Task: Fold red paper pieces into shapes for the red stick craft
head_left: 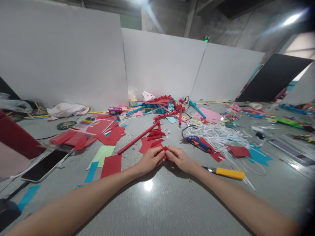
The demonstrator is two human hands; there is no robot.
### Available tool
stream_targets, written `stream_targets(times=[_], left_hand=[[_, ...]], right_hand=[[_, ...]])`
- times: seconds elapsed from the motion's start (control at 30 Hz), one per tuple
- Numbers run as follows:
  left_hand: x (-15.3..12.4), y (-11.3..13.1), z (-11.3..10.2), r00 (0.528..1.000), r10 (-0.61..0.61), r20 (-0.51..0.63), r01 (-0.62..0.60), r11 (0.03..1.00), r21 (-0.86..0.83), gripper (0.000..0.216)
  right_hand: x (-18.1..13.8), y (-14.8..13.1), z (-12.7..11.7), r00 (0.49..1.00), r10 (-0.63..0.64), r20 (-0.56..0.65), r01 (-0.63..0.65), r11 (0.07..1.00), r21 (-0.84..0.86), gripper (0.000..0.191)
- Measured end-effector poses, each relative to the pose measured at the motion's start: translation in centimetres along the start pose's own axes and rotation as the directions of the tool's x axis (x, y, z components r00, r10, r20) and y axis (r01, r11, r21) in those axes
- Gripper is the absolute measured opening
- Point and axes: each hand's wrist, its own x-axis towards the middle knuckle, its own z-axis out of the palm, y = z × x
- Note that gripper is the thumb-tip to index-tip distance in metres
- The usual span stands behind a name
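- Left hand (150, 160) of the person: fingers curled, thumb and fingertips pinched on one side of a small folded red paper piece (164, 152).
- Right hand (181, 158): nearly mirroring it, fingers bent inward, gripping the other side of the same piece; its fold is partly hidden by the fingers.
- Held between the two hands, the red paper piece sits low over the grey counter (157, 206), and is the landmark for everything below.
- Just beyond it: loose red paper scraps (149, 145) and, slanting away on the left, a long red tube (137, 139).
- To its left: a red paper rectangle (111, 166), a pale green sheet (105, 155), a blue strip (92, 172) and, farther out, a dark-screened phone (48, 164).
- To its right: a cutter with a yellow handle (230, 173).
- Beyond it to the right: a blue glue gun (199, 143) and a heap of white paper shreds (219, 132).
- Farthest beyond it: upright white panels (162, 62).
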Motion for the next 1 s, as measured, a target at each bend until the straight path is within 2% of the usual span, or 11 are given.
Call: stream_targets(times=[1.0], left_hand=[[-0.17, 0.32, 0.05, 1.000, -0.018, 0.003, 0.018, 1.000, 0.019, 0.039]], right_hand=[[-0.04, -0.23, -0.14, 0.999, -0.019, 0.035, 0.018, 0.999, 0.041, 0.041]])
